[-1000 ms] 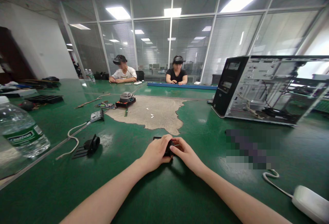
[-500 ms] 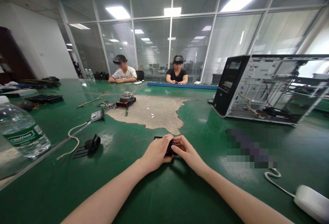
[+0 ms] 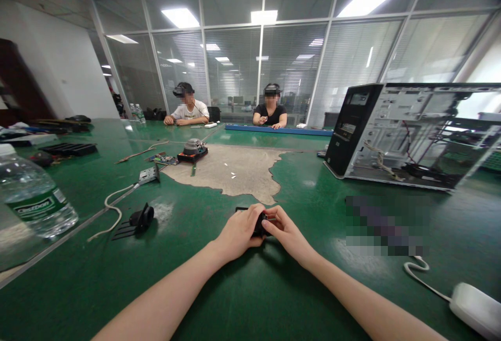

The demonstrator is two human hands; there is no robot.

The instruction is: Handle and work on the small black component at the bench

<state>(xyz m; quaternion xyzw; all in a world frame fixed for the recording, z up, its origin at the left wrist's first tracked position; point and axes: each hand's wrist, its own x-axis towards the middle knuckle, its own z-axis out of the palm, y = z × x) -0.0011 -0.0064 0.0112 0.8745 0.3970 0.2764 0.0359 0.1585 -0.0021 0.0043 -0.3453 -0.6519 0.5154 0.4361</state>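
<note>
"What's between the hands?"

"A small black part (image 3: 259, 223), mostly hidden by the fingers. The left hand (image 3: 238, 231) is wrapped over its left side, knuckles up, and the right hand (image 3: 285, 228) pinches its right side between thumb and bent fingers."

"Any writing about?"

"Far to the left of the left hand, a water bottle (image 3: 23, 187) wears a green label (image 3: 37, 206) that seems to read C'estbon. Beyond the right hand and off to its right, a computer case (image 3: 391, 137) has a round badge on its black front, too small to read for sure."

"And the arms?"

"Both forearms come in from the near side and converge in front of the wearer, wrists low."

"What are they over?"

"A glossy green table (image 3: 242, 299). Just beyond the hands, the green gives way to a beige patch (image 3: 250, 161) with a ragged edge. Left of the left hand, well apart, lies a black pronged piece (image 3: 143, 218)."

"Farther out?"

"Across from the hands sit two people, one in white (image 3: 198, 112), one in black (image 3: 277, 113). Behind them stands a glass partition (image 3: 230, 43) with blinds."
</note>
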